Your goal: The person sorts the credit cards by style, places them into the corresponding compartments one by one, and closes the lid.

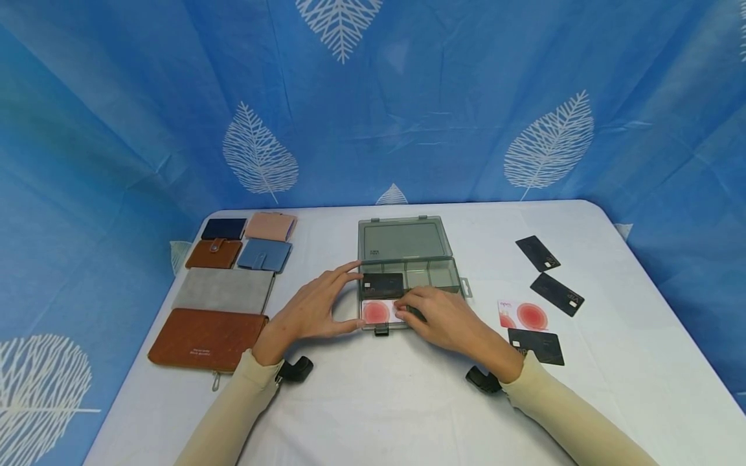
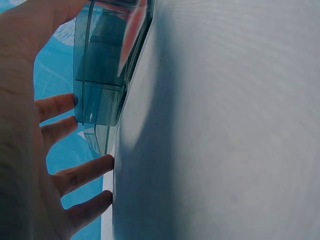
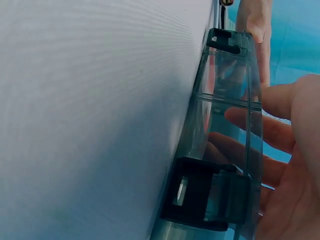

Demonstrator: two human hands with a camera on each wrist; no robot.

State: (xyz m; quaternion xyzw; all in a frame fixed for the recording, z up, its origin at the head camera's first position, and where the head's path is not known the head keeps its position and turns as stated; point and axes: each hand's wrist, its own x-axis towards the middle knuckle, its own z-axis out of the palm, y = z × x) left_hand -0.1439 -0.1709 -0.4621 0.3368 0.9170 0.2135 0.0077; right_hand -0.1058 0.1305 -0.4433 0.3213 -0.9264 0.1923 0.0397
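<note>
While both hands work at the grey compartment box in the middle of the tabletop, the step in hand looks like seating cards in its front compartments. The lid lies folded back, away from the person.

Left of the box lie six wallets, from a large brown one nearest the person to small blue, pink and tan ones further back, all well apart from the hands.

At the box's left wall rests the left hand, fingers straight and spread, thumb along the front corner, steadying it and gripping nothing.

Inside the box a black card lies in the left compartment, and a white card with a red disc lies just in front of it.

The right hand covers the front right of the box, its fingers lightly bent and pressing on the red-disc card's right end; I judge the next move needs that card pushed flat.

Right of the box four loose cards wait, three black and one red-disc, clear of the reach.
</note>
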